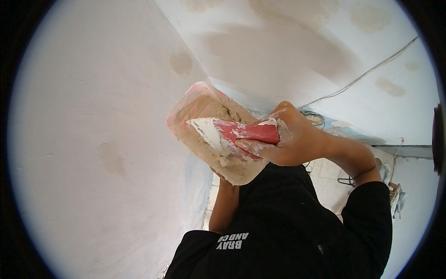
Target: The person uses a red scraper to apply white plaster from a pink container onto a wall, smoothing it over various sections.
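My right hand (290,137) is closed around a red putty knife (246,132), its wide blade end smeared with white and pale putty. Under it is a pinkish board (200,89) with rounded corners, heaped with beige putty (204,109). The knife lies over this putty, its blade end toward the left. From below, my left hand (222,178) holds up the board; its fingers are mostly hidden behind it. Dried putty clings to my right fingers.
A pale wall (93,139) with a damp-looking patch rises close on the left. Another patched wall (288,56) meets it in a corner ahead. A thin cable (362,76) runs along it at the right. Light floor tiles (325,179) and cluttered items (396,195) show lower right.
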Motion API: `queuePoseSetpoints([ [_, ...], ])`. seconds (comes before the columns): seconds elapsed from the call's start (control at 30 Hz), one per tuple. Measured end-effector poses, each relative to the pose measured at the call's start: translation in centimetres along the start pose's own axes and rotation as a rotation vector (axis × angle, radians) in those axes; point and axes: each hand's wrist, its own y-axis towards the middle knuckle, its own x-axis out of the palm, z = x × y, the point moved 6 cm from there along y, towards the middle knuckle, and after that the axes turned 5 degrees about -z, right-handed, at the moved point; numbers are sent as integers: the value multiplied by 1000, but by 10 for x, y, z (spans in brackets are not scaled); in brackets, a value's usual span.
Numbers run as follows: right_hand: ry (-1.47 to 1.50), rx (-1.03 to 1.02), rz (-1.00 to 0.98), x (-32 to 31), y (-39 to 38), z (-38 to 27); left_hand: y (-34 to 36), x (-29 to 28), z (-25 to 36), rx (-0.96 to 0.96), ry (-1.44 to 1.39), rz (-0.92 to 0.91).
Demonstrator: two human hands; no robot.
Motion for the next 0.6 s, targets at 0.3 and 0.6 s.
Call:
queuePoseSetpoints([
  [0.3,-85,72,-34,19,9,-12,-2,-2,1,-8,15,11],
  [0.6,-253,-126,75,24,12,-17,4,6,5,-8,64,24],
])
